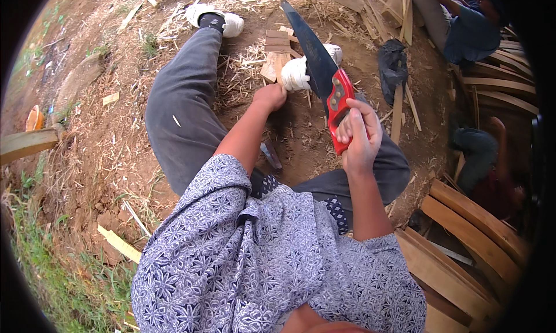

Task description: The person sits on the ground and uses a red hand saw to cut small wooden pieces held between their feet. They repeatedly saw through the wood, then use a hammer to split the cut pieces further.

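My right hand (360, 135) is wrapped round the red handle of a handsaw (313, 50). The saw's dark blade is raised, pointing forward and left, and crosses above my right shoe (296, 72). My left hand (270, 98) is closed low down, right beside that shoe and the near end of a wooden block (274, 65). What its fingers hold, if anything, is hidden. A short stack of wooden pieces (277, 41) lies just beyond the block. Between my legs, a small flat object (270, 155) lies on the ground; its kind is unclear.
Wood shavings and offcuts litter the brown soil. A black plastic bag (392, 71) lies to the right. Curved planks (452, 269) are piled at the lower right. Another person (472, 35) sits at the far right, with someone else partly visible below. A thick timber (29, 145) juts in from the left.
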Demonstrator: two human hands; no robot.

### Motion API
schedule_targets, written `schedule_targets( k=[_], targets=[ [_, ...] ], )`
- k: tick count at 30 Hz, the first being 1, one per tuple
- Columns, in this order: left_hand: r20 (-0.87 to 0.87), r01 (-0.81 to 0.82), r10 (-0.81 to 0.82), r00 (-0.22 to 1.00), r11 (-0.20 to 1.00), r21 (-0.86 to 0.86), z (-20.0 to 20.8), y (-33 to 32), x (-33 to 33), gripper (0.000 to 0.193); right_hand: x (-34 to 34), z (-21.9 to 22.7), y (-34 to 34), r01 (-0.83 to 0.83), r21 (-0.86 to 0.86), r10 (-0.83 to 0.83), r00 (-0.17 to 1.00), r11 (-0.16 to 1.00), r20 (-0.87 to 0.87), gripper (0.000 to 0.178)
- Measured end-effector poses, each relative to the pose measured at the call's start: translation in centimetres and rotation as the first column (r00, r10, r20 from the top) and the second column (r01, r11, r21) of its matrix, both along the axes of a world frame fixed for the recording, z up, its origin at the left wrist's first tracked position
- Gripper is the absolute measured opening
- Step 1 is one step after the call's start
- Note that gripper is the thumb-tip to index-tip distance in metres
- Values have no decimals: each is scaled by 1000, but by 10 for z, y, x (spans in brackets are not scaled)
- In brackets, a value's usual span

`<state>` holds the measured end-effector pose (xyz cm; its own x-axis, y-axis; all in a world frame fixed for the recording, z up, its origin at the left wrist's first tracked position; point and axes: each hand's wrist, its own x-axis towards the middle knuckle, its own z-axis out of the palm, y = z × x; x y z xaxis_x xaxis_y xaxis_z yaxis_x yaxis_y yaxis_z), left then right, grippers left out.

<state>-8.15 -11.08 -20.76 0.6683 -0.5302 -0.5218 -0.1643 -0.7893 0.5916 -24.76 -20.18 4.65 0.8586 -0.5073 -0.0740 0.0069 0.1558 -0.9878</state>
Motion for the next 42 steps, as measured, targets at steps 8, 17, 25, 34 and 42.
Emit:
schedule_targets(
  k=[8,17,25,34,42],
  targets=[
    [-6,-545,578,816,764,-345,32,24,43,58,48,-56,2,56,-37,-57,998,998,-7,14],
    [295,-495,526,798,851,-176,67,-23,140,69,76,-89,1,66,-143,-71,997,988,-33,15],
    [354,-509,609,710,791,-341,27,-7,153,68,73,-74,-5,38,-96,-39,999,995,-8,15],
    [349,-538,647,678,760,-364,26,4,145,68,81,-74,20,28,-143,-31,999,989,-22,15],
    [287,-577,660,694,749,-325,19,11,148,68,93,-78,34,9,-192,-6,1000,981,15,15]
  ],
)
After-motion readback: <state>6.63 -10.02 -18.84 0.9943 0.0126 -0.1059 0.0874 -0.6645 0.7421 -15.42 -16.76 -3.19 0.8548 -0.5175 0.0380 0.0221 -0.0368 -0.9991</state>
